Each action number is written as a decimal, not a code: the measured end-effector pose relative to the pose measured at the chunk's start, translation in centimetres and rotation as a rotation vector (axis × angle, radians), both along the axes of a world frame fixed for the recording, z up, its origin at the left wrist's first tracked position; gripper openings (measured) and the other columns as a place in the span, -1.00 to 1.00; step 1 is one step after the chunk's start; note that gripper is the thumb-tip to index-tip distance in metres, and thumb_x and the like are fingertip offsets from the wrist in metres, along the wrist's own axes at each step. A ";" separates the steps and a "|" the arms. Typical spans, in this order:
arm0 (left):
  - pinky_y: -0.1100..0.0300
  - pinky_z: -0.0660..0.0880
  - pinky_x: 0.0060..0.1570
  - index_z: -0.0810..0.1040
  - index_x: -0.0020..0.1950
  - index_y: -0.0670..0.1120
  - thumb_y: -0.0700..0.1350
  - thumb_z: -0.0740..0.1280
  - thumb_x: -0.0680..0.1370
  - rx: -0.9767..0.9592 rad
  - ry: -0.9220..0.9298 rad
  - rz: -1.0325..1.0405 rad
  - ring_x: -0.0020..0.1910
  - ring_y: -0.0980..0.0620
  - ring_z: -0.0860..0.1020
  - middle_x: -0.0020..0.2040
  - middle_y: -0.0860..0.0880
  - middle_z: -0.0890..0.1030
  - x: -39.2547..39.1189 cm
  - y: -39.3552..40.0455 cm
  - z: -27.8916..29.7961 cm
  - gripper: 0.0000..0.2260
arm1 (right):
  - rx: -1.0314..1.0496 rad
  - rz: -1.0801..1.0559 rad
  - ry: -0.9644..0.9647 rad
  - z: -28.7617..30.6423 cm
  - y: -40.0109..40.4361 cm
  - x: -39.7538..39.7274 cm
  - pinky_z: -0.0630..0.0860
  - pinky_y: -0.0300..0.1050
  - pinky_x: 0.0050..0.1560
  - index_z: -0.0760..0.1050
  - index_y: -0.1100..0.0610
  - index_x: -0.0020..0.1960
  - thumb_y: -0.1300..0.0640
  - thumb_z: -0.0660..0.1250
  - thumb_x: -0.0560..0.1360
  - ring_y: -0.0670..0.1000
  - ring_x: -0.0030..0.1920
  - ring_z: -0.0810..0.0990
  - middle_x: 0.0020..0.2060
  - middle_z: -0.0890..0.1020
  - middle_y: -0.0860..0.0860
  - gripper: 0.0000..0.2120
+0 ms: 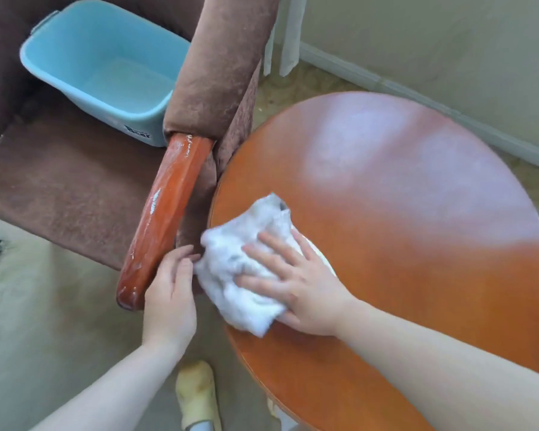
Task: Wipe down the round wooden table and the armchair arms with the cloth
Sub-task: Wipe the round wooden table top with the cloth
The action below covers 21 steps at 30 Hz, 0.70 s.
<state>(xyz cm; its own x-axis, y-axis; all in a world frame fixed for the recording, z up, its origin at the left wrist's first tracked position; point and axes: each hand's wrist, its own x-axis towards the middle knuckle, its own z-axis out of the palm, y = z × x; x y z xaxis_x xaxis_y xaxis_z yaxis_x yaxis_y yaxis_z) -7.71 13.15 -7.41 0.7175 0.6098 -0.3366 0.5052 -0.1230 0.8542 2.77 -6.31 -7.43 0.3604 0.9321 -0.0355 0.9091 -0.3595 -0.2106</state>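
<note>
White cloth [246, 269] lies under the spread right hand [296, 287] — left hand [170, 293], loosely open, touches its edge.

Two hands show: the right hand [296, 284], its grip flat and spread on the one white cloth [246, 262], and the left hand [170, 293] just left of it, fingers loosely curled beside the cloth's edge. One round surface [402, 244] lies under the right grip. One armchair [59, 181] stands left of both, with one wooden arm [159, 219] showing, touching the left hand. One blue tub [100, 70] sits on its seat, well beyond the grips. One shoe [196, 396] shows below them.
</note>
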 end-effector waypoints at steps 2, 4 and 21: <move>0.09 0.40 0.30 0.50 0.19 0.16 -0.01 0.13 0.62 -0.123 0.100 -0.141 0.19 0.11 0.53 0.14 0.17 0.59 0.4 0.9 0.1 -0.78 | -0.088 0.269 -0.075 0.5 -5.6 1.4 0.18 0.36 0.39 0.44 -0.11 0.37 -0.15 0.23 0.49 0.21 0.49 0.20 0.46 0.34 0.06 -0.55; -0.04 0.35 0.35 0.45 0.29 0.17 0.06 0.10 0.62 -0.199 0.165 -0.209 0.27 0.06 0.47 0.26 0.12 0.53 0.8 1.4 0.5 -0.73 | -0.057 -0.181 -0.044 0.5 -6.1 2.1 0.25 0.36 0.35 0.44 -0.06 0.37 -0.16 0.21 0.47 0.22 0.48 0.23 0.45 0.36 0.08 -0.50; 0.05 -0.36 0.44 -0.06 0.57 0.10 0.10 -0.03 0.63 0.580 0.065 -1.067 0.53 0.11 -0.27 0.58 0.12 -0.16 -0.1 -11.6 0.3 -0.48 | 0.164 -2.128 0.017 0.6 -10.9 -11.9 0.16 0.25 0.40 0.35 -0.03 0.43 0.00 0.31 0.43 0.15 0.50 0.16 0.47 0.32 0.08 -0.43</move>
